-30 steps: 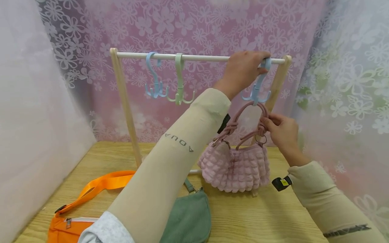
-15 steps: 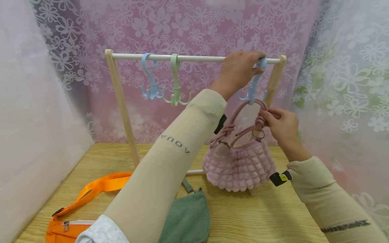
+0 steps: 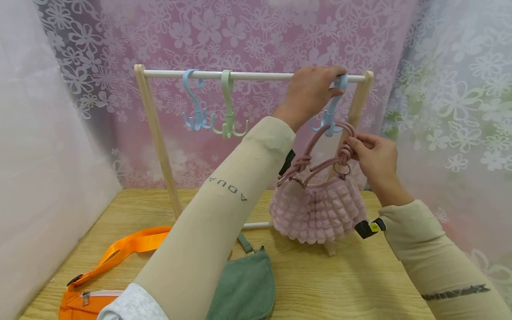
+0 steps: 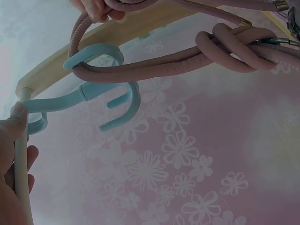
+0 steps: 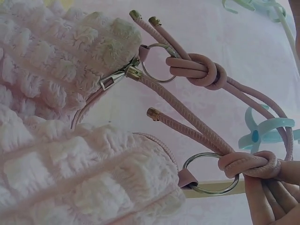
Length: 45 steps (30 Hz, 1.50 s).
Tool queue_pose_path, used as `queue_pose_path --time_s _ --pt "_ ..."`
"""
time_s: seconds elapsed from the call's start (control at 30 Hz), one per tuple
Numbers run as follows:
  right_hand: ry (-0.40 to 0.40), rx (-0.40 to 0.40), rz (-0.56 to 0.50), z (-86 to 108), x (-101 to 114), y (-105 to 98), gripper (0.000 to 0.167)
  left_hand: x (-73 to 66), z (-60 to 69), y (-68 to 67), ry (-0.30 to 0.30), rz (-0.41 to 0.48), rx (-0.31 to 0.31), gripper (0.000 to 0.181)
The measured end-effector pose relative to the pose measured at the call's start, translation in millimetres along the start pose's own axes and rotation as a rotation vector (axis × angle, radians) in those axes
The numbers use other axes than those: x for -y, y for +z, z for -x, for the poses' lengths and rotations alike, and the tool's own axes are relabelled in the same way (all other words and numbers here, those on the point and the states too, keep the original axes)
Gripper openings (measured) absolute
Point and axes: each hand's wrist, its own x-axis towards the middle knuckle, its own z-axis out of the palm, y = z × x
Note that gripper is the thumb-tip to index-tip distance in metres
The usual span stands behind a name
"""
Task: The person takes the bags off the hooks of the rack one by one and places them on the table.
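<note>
A pink puffy handbag point(image 3: 318, 211) hangs at the right of the rack, off the tabletop. My right hand point(image 3: 378, 162) pinches its cord handle point(image 3: 314, 146) at the knot on the right side. At the rail, my left hand point(image 3: 314, 91) grips the upper curve of a light blue multi-prong hook point(image 3: 329, 118). The left wrist view shows the handle loop lying in one curled prong of that blue hook point(image 4: 101, 91), with my left thumb point(image 4: 16, 117) on its stem. In the right wrist view, metal rings point(image 5: 213, 173) join the handle to the bag.
A white rail point(image 3: 260, 76) on wooden posts point(image 3: 158, 138) carries another blue hook point(image 3: 196, 104) and a green hook point(image 3: 228, 106) at left. An orange bag point(image 3: 90, 304) and a green bag point(image 3: 246, 284) lie on the wooden table point(image 3: 320, 284). Floral curtains point(image 3: 240, 35) surround it.
My right hand has raised the handbag slightly, so its handle top sits higher against the blue hook's prongs. My left hand stays on the hook. The head view has shifted a little.
</note>
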Motion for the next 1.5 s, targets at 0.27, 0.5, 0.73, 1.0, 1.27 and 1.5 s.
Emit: queue_pose_path --time_s 0.27,0.5,0.73,1.0,1.27,1.5 --pt "0.008 -0.019 -0.126 -1.5 10 -3 0.044 -0.6 0.1 0.3 0.002 0.007 -0.005 0.052" --pt "-0.001 -0.028 -0.165 1.1 16 -6 0.045 0.0 1.7 0.2 0.015 0.000 -0.016 0.051" --pt "-0.019 -0.014 -0.204 6.5 22 -10 0.038 3.6 7.0 2.6 0.065 -0.047 -0.078 0.048" --pt "0.005 0.013 -0.134 20.5 25 -19 0.051 11.6 13.3 8.0 0.120 -0.079 -0.108 0.050" --pt "-0.017 0.033 -0.236 32.1 26 -27 0.029 21.2 17.4 4.3 0.192 0.163 -0.253 0.044" --pt "-0.026 0.068 -0.353 45.3 27 -35 0.021 24.4 34.4 2.9 0.269 0.261 -0.294 0.038"
